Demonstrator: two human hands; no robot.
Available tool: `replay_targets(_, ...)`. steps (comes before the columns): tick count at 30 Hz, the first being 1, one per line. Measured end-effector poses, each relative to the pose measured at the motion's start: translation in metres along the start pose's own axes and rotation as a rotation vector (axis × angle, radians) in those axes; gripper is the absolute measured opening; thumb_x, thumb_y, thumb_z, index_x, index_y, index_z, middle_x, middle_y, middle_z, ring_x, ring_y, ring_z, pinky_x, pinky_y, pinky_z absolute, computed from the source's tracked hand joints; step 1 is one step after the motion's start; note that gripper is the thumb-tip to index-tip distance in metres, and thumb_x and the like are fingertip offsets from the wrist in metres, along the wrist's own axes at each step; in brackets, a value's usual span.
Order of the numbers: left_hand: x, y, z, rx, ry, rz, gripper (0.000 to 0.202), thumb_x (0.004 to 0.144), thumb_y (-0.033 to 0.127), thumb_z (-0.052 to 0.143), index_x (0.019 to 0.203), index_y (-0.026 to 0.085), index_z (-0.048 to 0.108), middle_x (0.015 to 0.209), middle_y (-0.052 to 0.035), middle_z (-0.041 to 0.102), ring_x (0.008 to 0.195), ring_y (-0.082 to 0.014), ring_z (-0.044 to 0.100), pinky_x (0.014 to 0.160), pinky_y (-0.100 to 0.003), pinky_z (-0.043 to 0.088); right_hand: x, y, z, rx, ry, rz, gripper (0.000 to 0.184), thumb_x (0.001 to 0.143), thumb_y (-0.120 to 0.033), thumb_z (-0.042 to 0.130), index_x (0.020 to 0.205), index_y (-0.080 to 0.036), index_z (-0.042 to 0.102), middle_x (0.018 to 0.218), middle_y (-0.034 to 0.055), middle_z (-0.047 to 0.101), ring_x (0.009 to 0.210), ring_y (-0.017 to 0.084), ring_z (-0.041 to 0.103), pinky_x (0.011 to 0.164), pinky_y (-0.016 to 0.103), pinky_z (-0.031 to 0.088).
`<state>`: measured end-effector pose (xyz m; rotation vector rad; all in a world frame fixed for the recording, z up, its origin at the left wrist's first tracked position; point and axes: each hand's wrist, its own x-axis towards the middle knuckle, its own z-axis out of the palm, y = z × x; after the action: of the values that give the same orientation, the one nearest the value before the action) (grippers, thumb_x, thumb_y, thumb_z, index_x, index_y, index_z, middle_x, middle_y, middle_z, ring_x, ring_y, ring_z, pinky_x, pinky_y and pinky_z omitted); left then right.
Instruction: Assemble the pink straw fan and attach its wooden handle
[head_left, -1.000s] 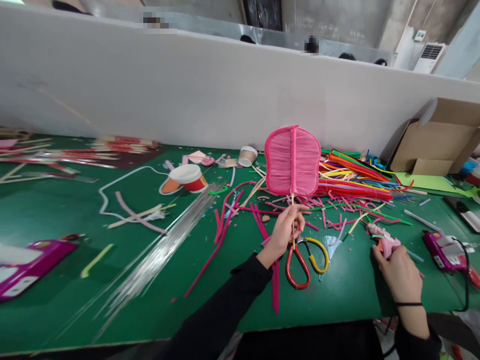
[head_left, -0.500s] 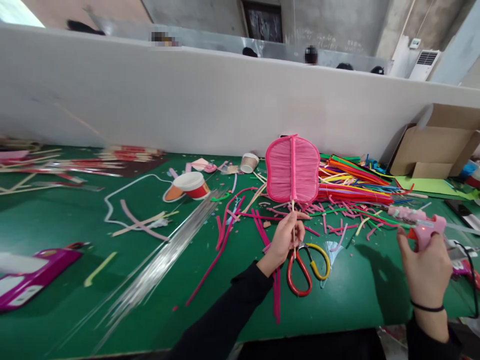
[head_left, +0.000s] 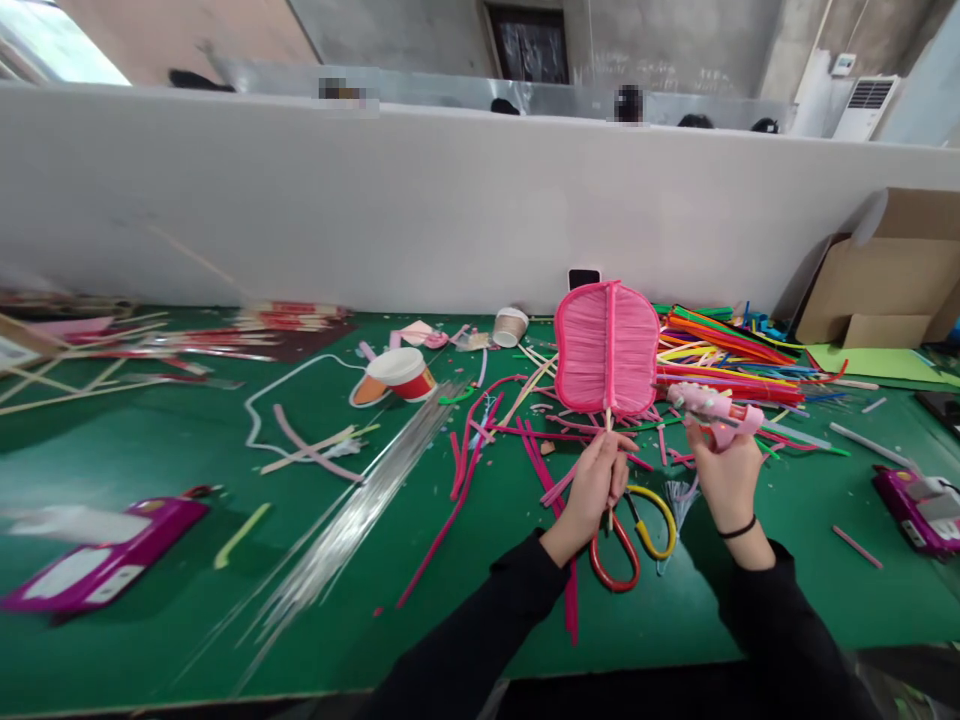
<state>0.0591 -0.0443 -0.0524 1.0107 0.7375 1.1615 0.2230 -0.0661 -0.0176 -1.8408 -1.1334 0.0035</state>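
My left hand [head_left: 598,477] is closed around the thin wooden handle of a pink hand fan [head_left: 585,345], held upright above the table. The fan has a pink rim and a ridge down its middle. In my right hand [head_left: 726,485] is a pink glue gun [head_left: 724,415], its nozzle pointing left near the fan's lower right edge. Scissors [head_left: 615,555] with one red and one yellow handle lie just below my left hand, their blades hidden. A pale blue tassel [head_left: 679,500] rests between my hands.
Colourful pipe cleaners [head_left: 735,345] lie behind the glue gun. Silvery strands [head_left: 352,500] and a paper cup [head_left: 405,373] are on the left. Purple power strips [head_left: 112,550] sit towards both sides. A cardboard box [head_left: 885,270] stands back right, before a white partition [head_left: 412,210].
My right hand has brought the glue gun leftward, close to the fan's edge. My left hand still holds the fan upright. The whole view has shifted slightly.
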Motion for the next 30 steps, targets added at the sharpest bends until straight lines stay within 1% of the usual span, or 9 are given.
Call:
replay_targets(3,-0.002,0.004,0.003,-0.022,0.002,-0.012,0.045,0.089,0.06,0.055,0.08,0.016,0.058,0.038,0.0112,0.034,0.029,-0.0048,0.025,0.033,-0.017,0.017,-0.001,0.007,-0.002,0.011,0.04,-0.013,0.032,0.074,-0.049,0.057,0.057,-0.027,0.041,0.052,-0.0003,0.05,0.057,0.02,0.055,0.063,0.032,0.048)
replay_targets(5,-0.003,0.007,0.003,-0.028,0.009,-0.005,0.044,0.089,0.06,0.056,0.079,0.016,0.057,0.038,0.0111,0.034,0.029,-0.0046,0.025,0.033,-0.017,0.018,0.001,0.01,-0.005,0.022,0.087,0.021,0.03,0.073,-0.047,0.057,0.057,-0.026,0.043,0.051,-0.0002,0.051,0.055,0.019,0.055,0.063,0.032,0.049)
replay_targets(8,-0.002,0.01,0.001,-0.025,0.03,0.022,0.044,0.089,0.059,0.056,0.078,0.017,0.057,0.039,0.0108,0.035,0.03,-0.0046,0.025,0.033,-0.017,0.019,0.006,0.012,-0.008,0.013,0.143,0.075,0.032,0.072,-0.049,0.058,0.055,-0.026,0.043,0.048,-0.0002,0.051,0.052,0.019,0.054,0.064,0.032,0.049)
replay_targets(11,0.0,0.014,-0.002,-0.024,0.058,0.039,0.044,0.089,0.059,0.055,0.079,0.016,0.058,0.039,0.0107,0.034,0.03,-0.0049,0.024,0.033,-0.017,0.019,0.01,0.016,-0.011,0.009,0.162,0.094,0.034,0.071,-0.049,0.059,0.052,-0.025,0.043,0.048,0.0004,0.052,0.052,0.019,0.054,0.064,0.033,0.048)
replay_targets(17,0.001,0.022,-0.004,-0.007,0.113,0.072,0.046,0.089,0.061,0.055,0.078,0.017,0.058,0.038,0.0102,0.036,0.03,-0.0055,0.026,0.032,-0.018,0.018,0.014,0.02,-0.012,0.052,0.2,0.16,0.041,0.071,-0.052,0.06,0.047,-0.026,0.041,0.042,-0.0008,0.047,0.045,0.016,0.047,0.054,0.03,0.041)
replay_targets(21,-0.001,0.018,0.0,0.036,0.066,0.065,0.048,0.088,0.064,0.053,0.076,0.017,0.057,0.038,0.0101,0.036,0.03,-0.0058,0.027,0.034,-0.018,0.021,0.007,0.014,-0.008,0.106,0.156,0.144,0.04,0.068,-0.05,0.063,0.046,-0.025,0.041,0.041,-0.002,0.046,0.043,0.014,0.043,0.05,0.028,0.039)
replay_targets(24,-0.003,0.012,0.003,0.063,0.029,0.065,0.048,0.089,0.064,0.052,0.075,0.017,0.056,0.037,0.0099,0.036,0.031,-0.0058,0.027,0.036,-0.019,0.022,0.0,0.011,-0.004,0.127,0.109,0.085,0.04,0.066,-0.051,0.063,0.046,-0.025,0.04,0.039,-0.0028,0.045,0.041,0.013,0.042,0.047,0.026,0.037)
replay_targets(27,-0.004,0.01,0.004,0.065,0.01,0.065,0.049,0.089,0.064,0.052,0.074,0.017,0.056,0.036,0.0099,0.036,0.031,-0.0059,0.027,0.036,-0.019,0.023,-0.005,0.01,-0.001,0.082,0.06,-0.012,0.039,0.068,-0.052,0.06,0.047,-0.025,0.041,0.039,-0.0013,0.048,0.044,0.016,0.048,0.049,0.027,0.041)
replay_targets(30,-0.005,0.01,0.004,0.058,-0.007,0.061,0.049,0.09,0.064,0.051,0.074,0.017,0.056,0.036,0.0102,0.036,0.03,-0.0057,0.027,0.036,-0.02,0.022,-0.009,0.011,0.001,0.018,0.0,-0.071,0.033,0.072,-0.051,0.056,0.054,-0.024,0.049,0.047,0.0014,0.057,0.052,0.02,0.058,0.059,0.029,0.049)
